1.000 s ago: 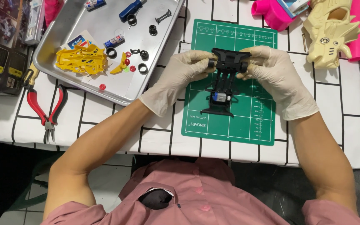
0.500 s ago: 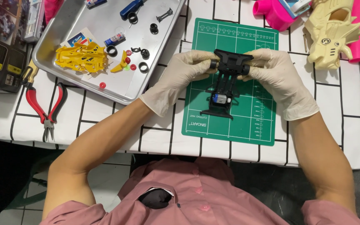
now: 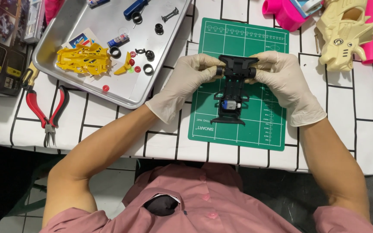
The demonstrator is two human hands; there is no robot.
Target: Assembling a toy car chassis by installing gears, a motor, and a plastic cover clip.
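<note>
Gloves cover both hands, likely to keep grease or grime off the skin while small parts are handled. The left hand (image 3: 185,82) and right hand (image 3: 283,82) pinch the far end of a black chassis (image 3: 233,88) from opposite sides, fingers closed on it at what looks like an axle with a small black wheel at the left end. Holding it at both ends steadies the piece and lets each thumb press inward. The chassis hangs just above the green mat (image 3: 255,129), its near end with a small blue and silver motor pointing toward the person; whether that end touches the mat I cannot tell. The mat sits on the grid-patterned counter (image 3: 109,133), giving a soft, non-slip work spot.

Left of the mat, a metal tray (image 3: 121,97) gathers loose bits so they cannot roll off: a yellow body shell (image 3: 83,60), black tyres (image 3: 148,69), red beads (image 3: 105,88). Red pliers (image 3: 44,114) lie beside the tray, within the left hand's reach. At the far right rest a cream shell (image 3: 342,32) and pink pieces (image 3: 281,11), well apart from the work.
</note>
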